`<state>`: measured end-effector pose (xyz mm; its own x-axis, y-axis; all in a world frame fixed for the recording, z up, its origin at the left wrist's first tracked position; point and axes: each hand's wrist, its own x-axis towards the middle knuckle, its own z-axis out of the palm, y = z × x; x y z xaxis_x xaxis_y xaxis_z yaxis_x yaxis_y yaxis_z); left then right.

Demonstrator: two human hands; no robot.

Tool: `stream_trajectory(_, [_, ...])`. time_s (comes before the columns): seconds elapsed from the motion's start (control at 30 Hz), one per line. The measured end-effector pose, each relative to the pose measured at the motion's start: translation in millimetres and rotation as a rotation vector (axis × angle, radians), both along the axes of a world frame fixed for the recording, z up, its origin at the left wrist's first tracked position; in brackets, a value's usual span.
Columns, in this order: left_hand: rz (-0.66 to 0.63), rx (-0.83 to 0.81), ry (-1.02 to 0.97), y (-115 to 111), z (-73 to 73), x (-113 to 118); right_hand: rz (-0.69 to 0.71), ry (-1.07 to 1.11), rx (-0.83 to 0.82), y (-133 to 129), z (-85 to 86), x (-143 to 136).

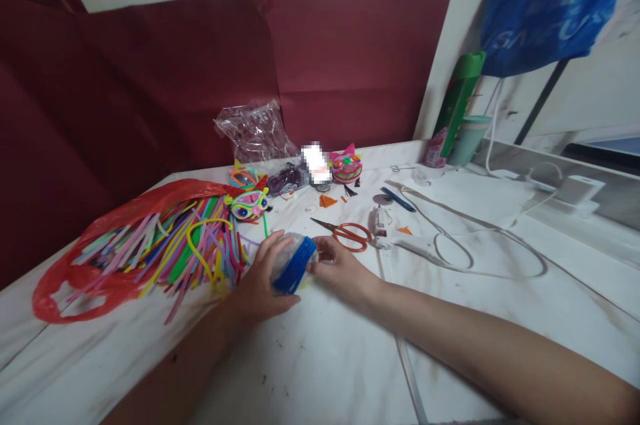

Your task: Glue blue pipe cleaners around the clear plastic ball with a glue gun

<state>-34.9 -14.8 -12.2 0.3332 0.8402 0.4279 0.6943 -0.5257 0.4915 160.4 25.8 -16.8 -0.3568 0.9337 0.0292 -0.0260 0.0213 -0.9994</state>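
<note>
Low over the table, a rounded, translucent whitish ball with a wide blue band of side-by-side strips (294,270) sits between my two hands. My left hand (261,285) curves around its left side, fingers on top and thumb below. At the right edge my right hand (341,270) has its fingers bent against the ball; its fingertips are partly hidden. A bit of yellow shows under the ball. Just beyond my right hand lie orange-handled scissors (353,236). A white glue gun (383,226) with a cord rests farther right.
At left, a red plastic bag (150,202) holds many coloured pipe cleaners (200,245). Decorated animal faces, one white (250,204) and one pink (347,164), sit behind. Clear plastic wrap (257,128), a blue cutter (399,198), a green can (459,105) and a cup (469,140) stand around.
</note>
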Motion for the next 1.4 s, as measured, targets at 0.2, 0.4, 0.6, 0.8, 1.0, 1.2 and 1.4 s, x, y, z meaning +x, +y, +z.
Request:
stream_trajectory(0.2, [0.018,0.043,0.030,1.2,0.3,0.9,-0.013,-0.014,0.014,1.1,0.5,0.1])
stream_trajectory(0.4, [0.022,0.024,-0.012,2.4,-0.1,0.4,0.001,0.008,-0.013,0.0,1.4,0.3])
stream_trajectory(0.6, [0.045,0.067,-0.113,5.3,-3.9,5.9,-0.003,-0.010,0.024,0.3,-0.7,-0.8])
stream_trajectory(0.8, [0.154,0.130,-0.198,3.8,-2.0,19.0,-0.014,-0.032,0.011,-0.5,-2.6,-3.9])
stream_trajectory(1.0, [0.136,0.090,-0.276,2.7,0.0,17.9,0.023,0.039,-0.064,-7.1,5.8,-2.3])
stream_trajectory(1.2, [0.267,-0.145,-0.500,1.3,7.8,15.2,-0.068,0.003,0.028,-2.0,6.4,5.0])
stream_trajectory(1.4, [0.323,-0.356,-0.998,3.9,12.4,14.9,-0.045,-0.097,0.234,0.1,7.9,14.5])
